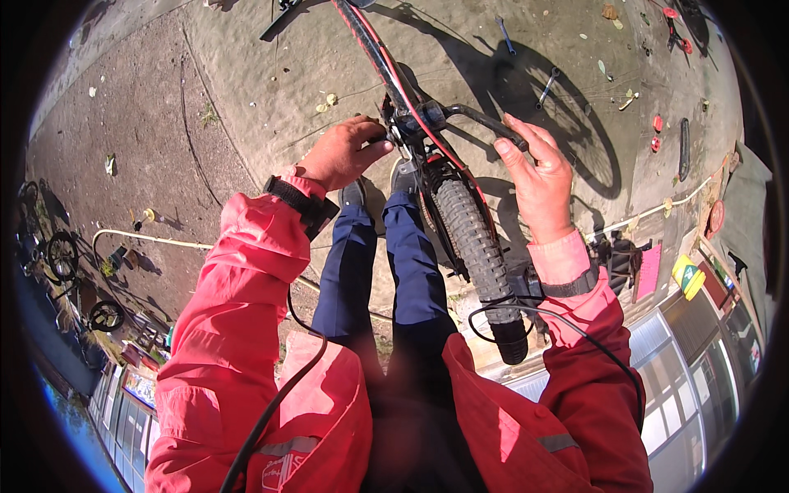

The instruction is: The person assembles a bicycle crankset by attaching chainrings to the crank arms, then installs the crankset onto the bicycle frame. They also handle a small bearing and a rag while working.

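A bicycle with a knobby tyre (468,238) and a black frame tube (374,53) with a red line along it stands tilted in front of me. My right hand (538,168) pinches the end of a bent black crank arm (481,117) between thumb and fingers. On the other side of the frame, my left hand (341,154) is closed at a dark part beside the crank's hub (427,117). Its fingertips are partly hidden, so what it holds cannot be made out. My shoes (353,195) stand close to the wheel's left side.
Two wrenches (505,35) (546,88) lie on the concrete beyond the bicycle. Red and black parts (675,33) and a black strip (684,149) lie at the right. A pale hose (156,238) crosses the ground. A yellow container (689,277) stands at the right, bicycle wheels (62,255) at the left.
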Action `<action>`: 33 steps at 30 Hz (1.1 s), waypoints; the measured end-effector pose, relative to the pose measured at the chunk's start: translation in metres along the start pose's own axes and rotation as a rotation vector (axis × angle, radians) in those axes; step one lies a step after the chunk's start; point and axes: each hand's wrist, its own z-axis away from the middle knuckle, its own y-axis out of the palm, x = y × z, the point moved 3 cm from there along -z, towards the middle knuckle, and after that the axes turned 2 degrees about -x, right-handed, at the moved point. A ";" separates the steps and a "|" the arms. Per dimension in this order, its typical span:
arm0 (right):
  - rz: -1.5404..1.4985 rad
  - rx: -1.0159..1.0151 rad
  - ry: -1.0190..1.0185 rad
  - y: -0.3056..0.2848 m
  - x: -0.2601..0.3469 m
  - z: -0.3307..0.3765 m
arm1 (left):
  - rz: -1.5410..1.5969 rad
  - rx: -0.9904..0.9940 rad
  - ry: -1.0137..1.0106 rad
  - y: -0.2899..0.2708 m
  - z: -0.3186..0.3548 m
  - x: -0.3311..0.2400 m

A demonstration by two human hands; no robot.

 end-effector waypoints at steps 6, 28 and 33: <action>-0.038 -0.008 0.025 0.001 -0.006 -0.008 | 0.035 -0.002 -0.021 0.004 0.000 0.002; -0.057 0.012 0.011 0.005 -0.012 -0.012 | -0.038 -0.047 -0.007 0.001 0.002 -0.001; -0.214 0.008 0.107 0.011 -0.015 -0.011 | -0.054 -0.084 0.019 -0.001 0.005 -0.001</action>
